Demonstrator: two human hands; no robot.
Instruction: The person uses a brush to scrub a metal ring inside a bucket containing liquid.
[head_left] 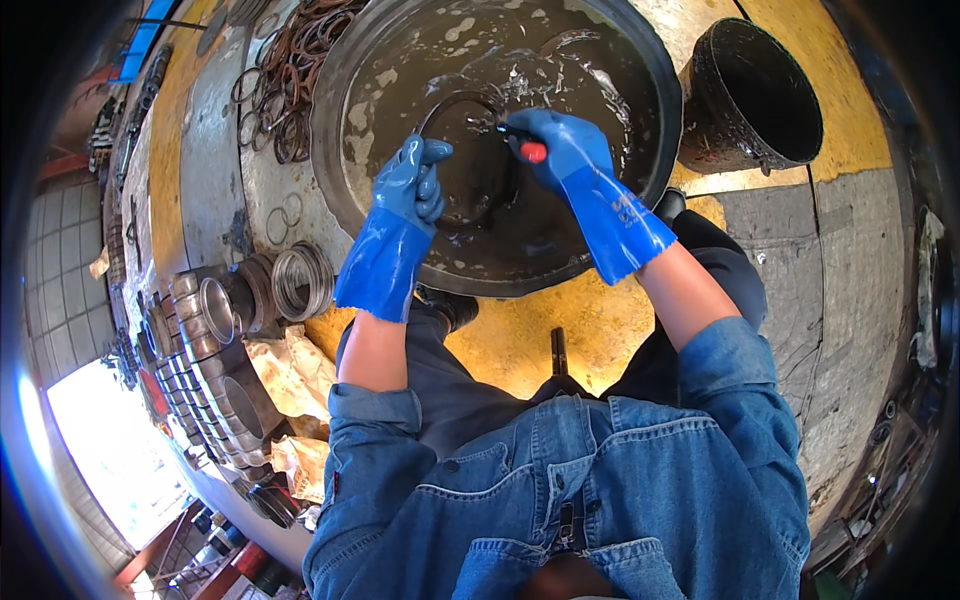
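Observation:
Both my hands wear blue rubber gloves and are over a wide round basin (327, 140) of murky brown liquid with foam patches. My left hand (408, 185) is closed at the left edge of a thin dark metal ring (462, 96). The ring's lower part is hard to tell from the liquid. My right hand (565, 145) is wrapped round a small hand tool with a black and red handle (533, 152). The tool's tip is close to the ring's right side; I cannot tell whether they touch.
A dark, dirty bucket (750, 95) stands right of the basin. Rusty rings (290, 100) lie heaped at the far left. Shiny rings (303, 282) and stacked metal cylinders (205, 340) are nearer on the left, beside brown paper (290, 375). My legs straddle the yellow floor (510, 340) before the basin.

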